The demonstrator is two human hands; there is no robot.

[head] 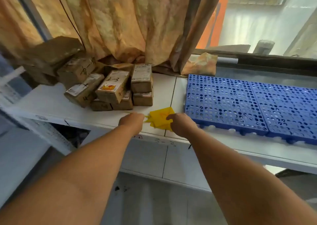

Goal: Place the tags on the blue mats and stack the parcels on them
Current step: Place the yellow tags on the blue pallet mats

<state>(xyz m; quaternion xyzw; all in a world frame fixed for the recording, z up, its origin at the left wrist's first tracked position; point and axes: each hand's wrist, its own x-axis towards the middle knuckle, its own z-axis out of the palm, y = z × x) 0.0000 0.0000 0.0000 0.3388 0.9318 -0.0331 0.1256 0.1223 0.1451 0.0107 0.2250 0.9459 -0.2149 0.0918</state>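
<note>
A small bunch of yellow tags (160, 115) lies at the front edge of the white shelf (51, 103). My right hand (180, 123) grips the tags from the right. My left hand (132, 122) pinches their thin yellow ties on the left. Two perforated blue mats (223, 103) lie side by side on the shelf to the right, with nothing on them. A pile of brown cardboard parcels (113, 87) with white labels and handwritten marks sits to the left, behind my hands.
An orange patterned curtain (120, 22) hangs behind the parcels, its hem resting on the shelf. A window (257, 18) is at the back right. Grey metal shelf frames (20, 108) stand at the left. Tiled floor lies below.
</note>
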